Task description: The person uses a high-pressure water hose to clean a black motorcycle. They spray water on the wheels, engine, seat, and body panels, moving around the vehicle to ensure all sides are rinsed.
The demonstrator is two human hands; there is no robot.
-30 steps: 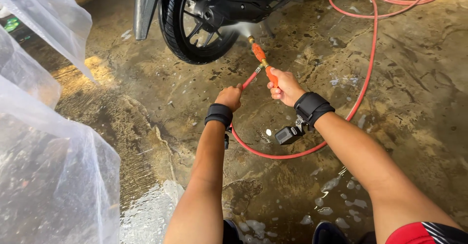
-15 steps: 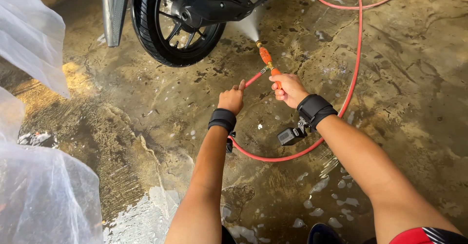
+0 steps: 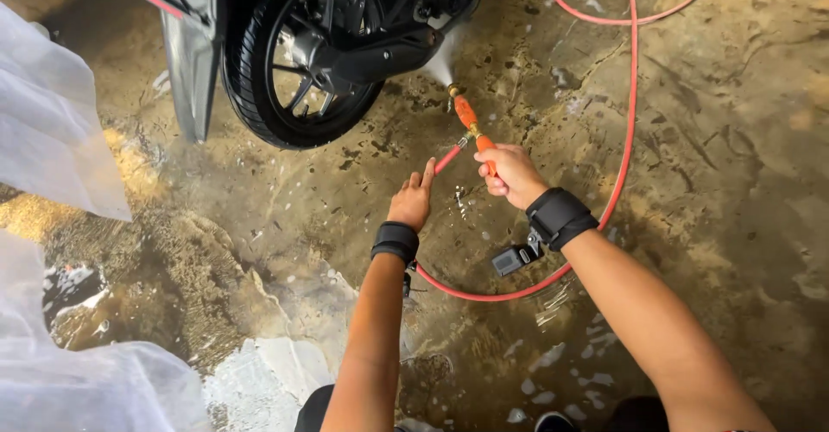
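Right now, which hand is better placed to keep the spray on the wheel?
Right. The right hand grips the nozzle aimed at the wheel; the left hand only touches the hose.

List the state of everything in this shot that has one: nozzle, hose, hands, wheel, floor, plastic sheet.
spray nozzle: spraying, mist at its tip, aimed at the wheel.
red hose: looped on the floor, coiled at the top edge.
right hand: gripping the nozzle handle.
left hand: open-fingered, at the hose beside the nozzle.
rear wheel: upright, wet.
concrete floor: wet, soapy patches.
plastic sheet: hanging, crumpled.
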